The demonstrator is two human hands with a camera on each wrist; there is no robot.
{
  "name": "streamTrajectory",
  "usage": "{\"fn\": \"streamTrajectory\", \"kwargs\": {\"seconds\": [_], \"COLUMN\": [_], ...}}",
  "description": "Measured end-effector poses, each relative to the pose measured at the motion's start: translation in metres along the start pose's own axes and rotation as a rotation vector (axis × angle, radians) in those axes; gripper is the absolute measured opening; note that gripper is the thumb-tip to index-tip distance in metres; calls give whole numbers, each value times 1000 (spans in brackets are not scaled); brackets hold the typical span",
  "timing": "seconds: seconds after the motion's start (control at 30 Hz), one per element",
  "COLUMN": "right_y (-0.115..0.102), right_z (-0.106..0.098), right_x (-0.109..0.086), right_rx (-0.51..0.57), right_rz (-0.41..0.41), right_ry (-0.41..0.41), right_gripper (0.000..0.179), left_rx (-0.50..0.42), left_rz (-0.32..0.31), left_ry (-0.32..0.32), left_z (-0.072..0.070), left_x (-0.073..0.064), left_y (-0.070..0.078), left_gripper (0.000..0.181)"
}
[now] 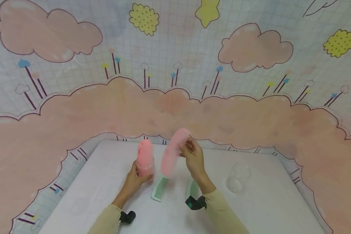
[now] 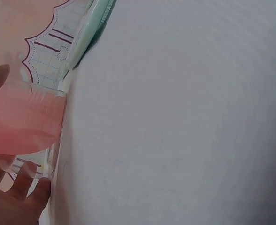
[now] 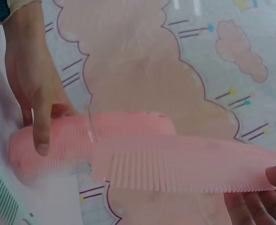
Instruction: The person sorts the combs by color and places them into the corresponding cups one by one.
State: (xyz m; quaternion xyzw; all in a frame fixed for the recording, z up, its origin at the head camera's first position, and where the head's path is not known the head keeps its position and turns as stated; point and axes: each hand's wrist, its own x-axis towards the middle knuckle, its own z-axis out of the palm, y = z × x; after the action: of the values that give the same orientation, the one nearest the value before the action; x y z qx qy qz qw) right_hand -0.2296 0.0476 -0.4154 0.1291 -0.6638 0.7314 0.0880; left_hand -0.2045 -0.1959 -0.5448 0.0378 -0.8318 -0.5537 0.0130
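Head view: left hand [image 1: 136,178] clasps cup [image 1: 146,168], right hand [image 1: 194,159] pinches pink comb [image 1: 171,156]; table [image 1: 76,195] edge beyond, tabletop room between right hand and clear container [image 1: 235,184], right.

Clear, glossy cup [image 1: 145,167] — smooth plastic pink combs [image 1: 170,157] — matt white tabletop [image 1: 90,185]

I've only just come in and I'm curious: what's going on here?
A person's left hand grips a clear cup with a pink comb standing in it. The right hand holds a second pink comb up beside the cup, not inside it. Two green combs lie on the white table.
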Motion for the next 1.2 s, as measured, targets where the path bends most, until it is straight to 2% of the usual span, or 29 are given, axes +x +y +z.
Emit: {"fn": "streamTrajectory", "kwargs": {"seconds": [0.53, 0.73, 0.97, 1.2], "right_y": [-7, -4, -8, 0], "right_z": [39, 48, 56, 67], "right_x": [8, 10, 17, 22], "right_rx": [59, 66, 93, 99], "right_rz": [-37, -24, -73, -31], "right_ry": [12, 1, 29, 19], "right_gripper": [26, 25, 22, 22], "left_rx": [-42, -31, -13, 3], "left_rz": [9, 8, 14, -3], "left_ry": [5, 5, 7, 18], "left_z": [0, 0, 1, 2], "left_x": [1, -1, -1, -1], "left_y": [-1, 0, -1, 0], "left_gripper": [106, 105, 105, 103]}}
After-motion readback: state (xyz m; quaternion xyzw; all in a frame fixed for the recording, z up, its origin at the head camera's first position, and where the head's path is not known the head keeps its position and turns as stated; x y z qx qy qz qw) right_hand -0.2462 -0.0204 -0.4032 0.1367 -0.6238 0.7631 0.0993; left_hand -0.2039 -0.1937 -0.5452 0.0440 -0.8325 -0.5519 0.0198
